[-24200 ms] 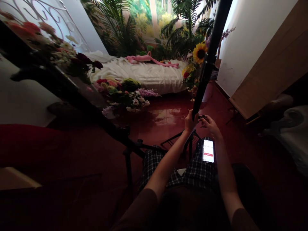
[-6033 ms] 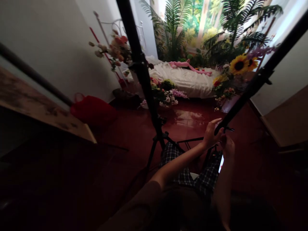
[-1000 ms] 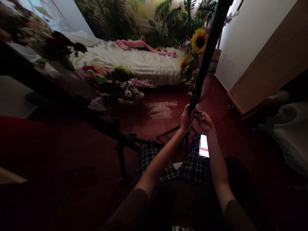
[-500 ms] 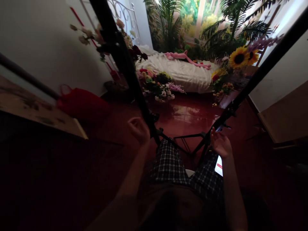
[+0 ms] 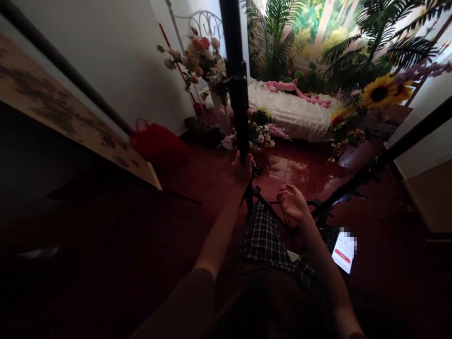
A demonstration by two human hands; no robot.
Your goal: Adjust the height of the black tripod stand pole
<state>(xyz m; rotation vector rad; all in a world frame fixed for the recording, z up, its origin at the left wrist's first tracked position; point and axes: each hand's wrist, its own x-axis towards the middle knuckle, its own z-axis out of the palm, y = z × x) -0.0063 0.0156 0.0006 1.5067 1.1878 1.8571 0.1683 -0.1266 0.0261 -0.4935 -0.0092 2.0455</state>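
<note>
My left hand (image 5: 243, 168) is wrapped around the lower part of a black stand pole (image 5: 240, 108), which rises upright in front of me. My right hand (image 5: 292, 201) hangs in the air to the right of that pole, palm turned up and fingers loosely curled but apart, with nothing in it. Below and to its right, a phone (image 5: 343, 252) with a lit white screen and a red button rests on my right thigh. A second black pole (image 5: 388, 162) slants up to the right, beyond my right hand.
Artificial flowers (image 5: 263, 132) and sunflowers (image 5: 379, 92) stand around a white-covered bed (image 5: 286, 110) with a pink plush toy (image 5: 300, 90) on it. A red bag (image 5: 158, 146) sits on the floor at left, beside a painted panel (image 5: 81, 113). Shiny red tiles (image 5: 293, 172) cover the floor.
My left hand has moved from beside the left pole onto it and closed around it. My right hand has moved left, away from the right pole. The view has swung left.
</note>
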